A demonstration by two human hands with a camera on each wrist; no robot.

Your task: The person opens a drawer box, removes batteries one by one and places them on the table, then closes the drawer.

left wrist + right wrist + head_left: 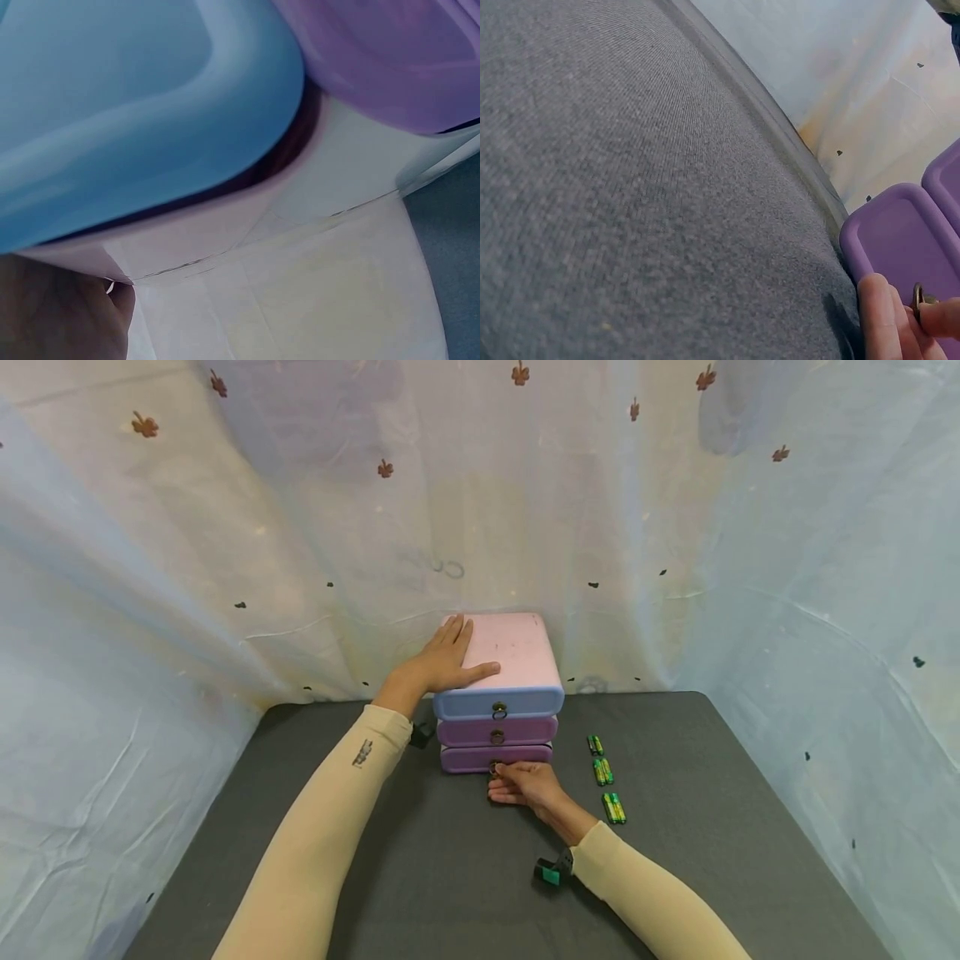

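Observation:
A small pink chest of drawers stands at the back of the table, with a blue top drawer and two purple drawers below. My left hand rests on its top with fingers spread. At the bottom purple drawer, my right hand pinches the brass ring pull between thumb and fingers. The middle drawer and the blue one carry similar ring pulls. A thin dark gap shows behind the blue drawer front in the left wrist view.
Three small groups of green and gold batteries lie in a row right of the chest. Dark grey cloth covers the table. Pale patterned sheeting hangs close behind the chest and along both sides.

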